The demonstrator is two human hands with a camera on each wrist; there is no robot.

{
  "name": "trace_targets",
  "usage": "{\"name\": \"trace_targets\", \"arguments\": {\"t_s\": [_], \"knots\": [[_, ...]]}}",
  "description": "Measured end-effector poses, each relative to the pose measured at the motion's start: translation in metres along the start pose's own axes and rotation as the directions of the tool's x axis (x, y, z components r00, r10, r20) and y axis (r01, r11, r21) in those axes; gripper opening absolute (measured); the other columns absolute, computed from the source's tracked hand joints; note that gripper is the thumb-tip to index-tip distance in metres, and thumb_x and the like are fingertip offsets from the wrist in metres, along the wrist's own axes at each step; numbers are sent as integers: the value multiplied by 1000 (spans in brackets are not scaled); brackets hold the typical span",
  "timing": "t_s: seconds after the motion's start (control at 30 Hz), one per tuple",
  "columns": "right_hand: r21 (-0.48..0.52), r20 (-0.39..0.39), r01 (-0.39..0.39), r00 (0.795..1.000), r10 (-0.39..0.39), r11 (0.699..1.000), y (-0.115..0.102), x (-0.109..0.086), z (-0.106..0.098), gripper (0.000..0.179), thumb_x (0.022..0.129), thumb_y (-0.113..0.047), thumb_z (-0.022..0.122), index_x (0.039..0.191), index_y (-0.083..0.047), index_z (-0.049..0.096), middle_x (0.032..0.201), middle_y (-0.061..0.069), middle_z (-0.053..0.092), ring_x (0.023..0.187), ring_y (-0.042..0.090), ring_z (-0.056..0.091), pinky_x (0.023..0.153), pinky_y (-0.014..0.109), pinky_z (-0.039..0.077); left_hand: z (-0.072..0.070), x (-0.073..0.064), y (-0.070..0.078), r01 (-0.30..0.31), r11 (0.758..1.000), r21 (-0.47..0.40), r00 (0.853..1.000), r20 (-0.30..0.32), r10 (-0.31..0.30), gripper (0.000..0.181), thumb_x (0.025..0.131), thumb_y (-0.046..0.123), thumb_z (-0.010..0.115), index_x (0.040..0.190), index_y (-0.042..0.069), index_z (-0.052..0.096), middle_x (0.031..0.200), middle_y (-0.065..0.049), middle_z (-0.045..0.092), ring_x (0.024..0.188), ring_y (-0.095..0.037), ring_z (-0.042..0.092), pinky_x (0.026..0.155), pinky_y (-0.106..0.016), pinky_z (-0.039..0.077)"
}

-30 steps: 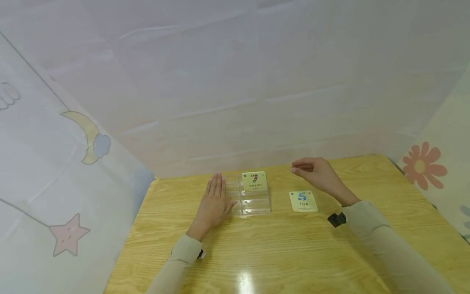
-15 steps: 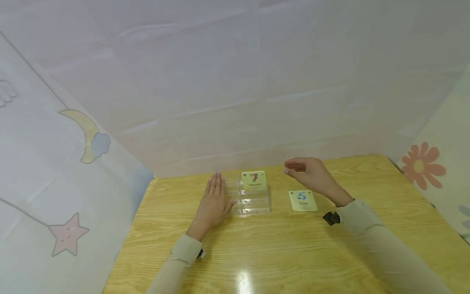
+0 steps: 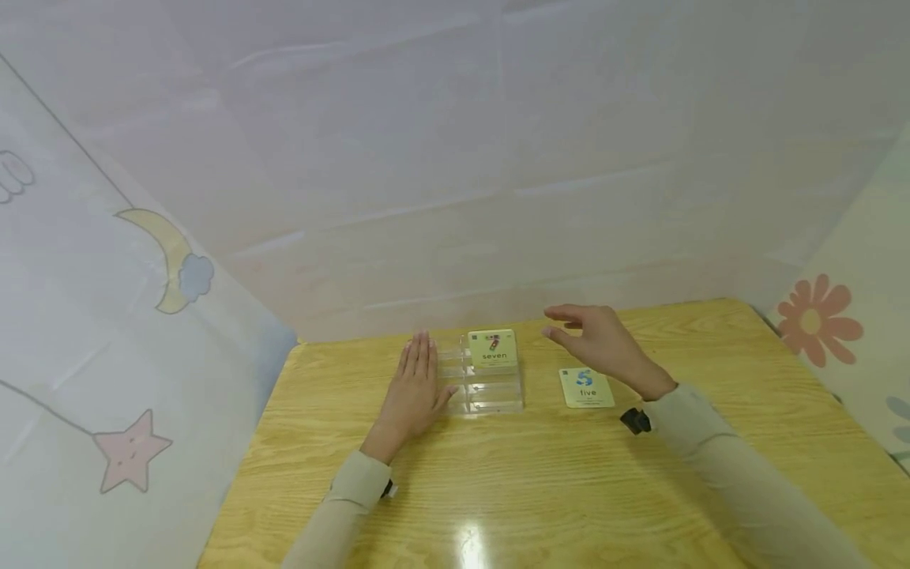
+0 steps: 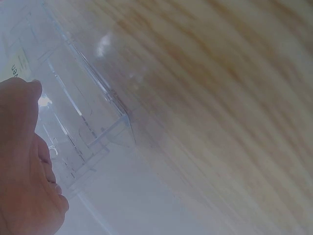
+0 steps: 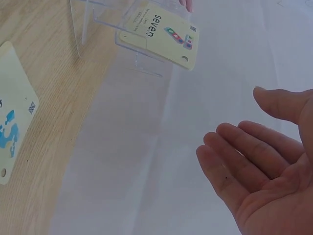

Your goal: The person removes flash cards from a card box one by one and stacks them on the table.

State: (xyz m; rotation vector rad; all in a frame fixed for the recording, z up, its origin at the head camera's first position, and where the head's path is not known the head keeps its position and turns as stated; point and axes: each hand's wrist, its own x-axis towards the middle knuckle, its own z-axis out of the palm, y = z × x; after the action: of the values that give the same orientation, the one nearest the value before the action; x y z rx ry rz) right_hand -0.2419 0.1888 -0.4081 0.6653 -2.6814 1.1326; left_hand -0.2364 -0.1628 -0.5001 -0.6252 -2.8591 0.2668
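Note:
My left hand [image 3: 412,399] lies with straight fingers along the left side of a clear plastic tiered rack [image 3: 498,400], thumb toward its front. In the left wrist view, part of that hand [image 4: 24,161] covers some of the rack. A pale yellow "seven" number card [image 3: 492,349] leans in the rack's back right slot. To the right of the rack, a "five" number card [image 3: 587,389] lies face up on the table. My right hand [image 3: 600,341] hovers above and behind the "five" card, holding nothing; thumb and fingers [image 5: 239,147] are apart in the right wrist view.
The wooden table [image 3: 441,498] ends at a pale cloth backdrop [image 3: 441,197] just behind the rack. Printed side panels stand left and right, showing a moon [image 3: 167,257], a star [image 3: 133,452] and a flower [image 3: 817,320].
My right hand has moved left toward the rack, and its thumb and fingers have spread a little apart. My left hand, the rack and both cards stay in place.

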Motion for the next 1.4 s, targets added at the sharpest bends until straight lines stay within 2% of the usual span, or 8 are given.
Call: {"name": "trace_targets", "arguments": {"t_s": [0.17,0.37,0.47,0.6,0.8,1.07,1.2,1.4], "knots": [[-27,7,14,1000,-14,1000,-2,3,5,44,104,-25,68,141,-2,66,141,20,68,120,45,70,102,59,58,0,0,-1,1,1000,5,1000,8,-1,89,111,57,36,164,-10,11,174,-31,10,165,-43,12,136,-53,15],[-76,17,37,999,-36,996,-5,7,11,46,104,-29,68,143,-5,64,82,13,74,119,45,71,78,42,57,0,1,-2,5,1000,-4,1000,15,-5,90,111,58,36,165,-10,9,174,-30,3,165,-43,7,136,-53,12],[-78,38,49,998,-47,996,-6,8,14,48,104,-30,68,145,-6,63,55,2,59,72,33,74,63,31,49,1,2,-3,6,1000,-2,1000,17,-6,90,111,59,34,165,-9,9,174,-30,2,165,-42,6,136,-52,12],[-60,74,61,996,-56,996,-7,8,18,50,104,-31,67,147,-6,60,41,-10,35,34,7,26,46,25,40,2,2,-3,3,1000,11,1000,17,-3,90,111,58,34,165,-9,8,174,-30,3,165,-43,10,136,-52,13],[-75,108,90,991,-82,993,-7,10,27,51,103,-27,69,148,-5,59,44,-14,29,38,-2,16,46,22,38,3,3,-3,2,1000,18,1000,15,-2,90,111,58,35,165,-9,9,175,-30,4,165,-43,9,136,-52,14],[-114,102,157,984,-145,981,-8,10,36,51,101,-22,71,147,-2,59,96,13,78,38,5,34,76,33,59,1,3,-2,9,1000,11,1000,28,-10,90,111,58,33,165,-9,8,175,-29,2,165,-42,8,136,-52,13],[-168,102,204,977,-189,964,-10,10,41,51,101,-21,72,145,1,60,145,22,65,95,30,79,106,50,59,2,3,-1,8,1000,-1,1000,22,-8,90,111,58,35,165,-9,7,175,-29,2,165,-42,8,136,-52,13],[-236,123,248,967,-225,939,-13,11,47,52,100,-21,73,145,3,59,148,22,63,135,38,64,109,51,56,3,3,0,10,1000,-15,1000,22,-10,90,111,58,36,165,-9,8,175,-29,3,166,-41,4,137,-52,12]]}}
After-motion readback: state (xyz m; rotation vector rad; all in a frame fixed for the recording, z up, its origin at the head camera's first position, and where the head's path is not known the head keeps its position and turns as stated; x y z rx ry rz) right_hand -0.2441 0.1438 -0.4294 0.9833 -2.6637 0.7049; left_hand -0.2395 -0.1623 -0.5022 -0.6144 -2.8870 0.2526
